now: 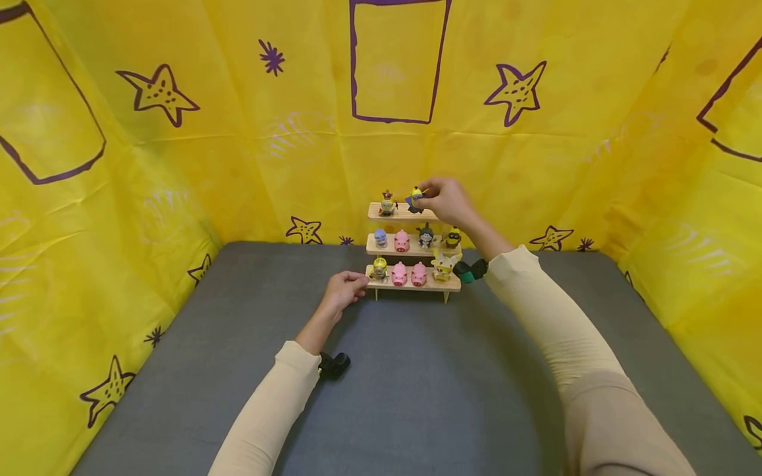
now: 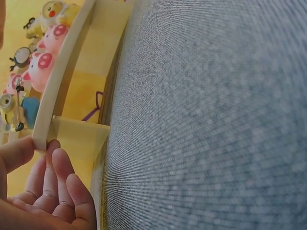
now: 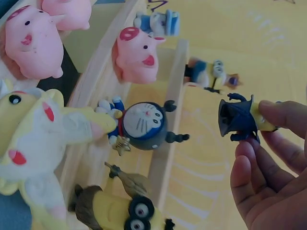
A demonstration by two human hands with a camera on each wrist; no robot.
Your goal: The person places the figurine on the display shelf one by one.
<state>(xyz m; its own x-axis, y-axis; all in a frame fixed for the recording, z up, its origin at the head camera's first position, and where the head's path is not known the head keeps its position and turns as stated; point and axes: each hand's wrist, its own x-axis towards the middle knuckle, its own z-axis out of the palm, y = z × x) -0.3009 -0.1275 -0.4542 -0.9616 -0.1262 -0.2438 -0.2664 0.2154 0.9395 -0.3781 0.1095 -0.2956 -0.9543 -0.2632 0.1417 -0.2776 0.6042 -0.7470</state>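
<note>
My right hand [image 1: 449,200] pinches a small yellow Minion figurine [image 3: 240,117] in dark blue clothing between thumb and fingers. It holds it just above the right part of the top step of a three-tier wooden display stand [image 1: 411,287]; in the right wrist view the figurine is apart from the board. My left hand [image 1: 345,289] pinches the left end of the stand's bottom step [image 2: 44,115] between thumb and fingertips. On the top step stands a yellow figurine with a brown hat [image 1: 387,204]. A goggled Minion figurine [image 1: 379,269] stands nearest my left fingers.
Pink pigs [image 1: 401,241], a blue figurine [image 1: 380,238], a dark-capped Doraemon figurine [image 3: 144,125] and a brown-dressed Minion [image 1: 454,237] fill the middle step. More pigs [image 1: 419,274] and a cream-yellow figurine [image 1: 443,265] share the bottom step. A yellow patterned cloth [image 1: 309,172] hangs behind the grey table [image 1: 411,390].
</note>
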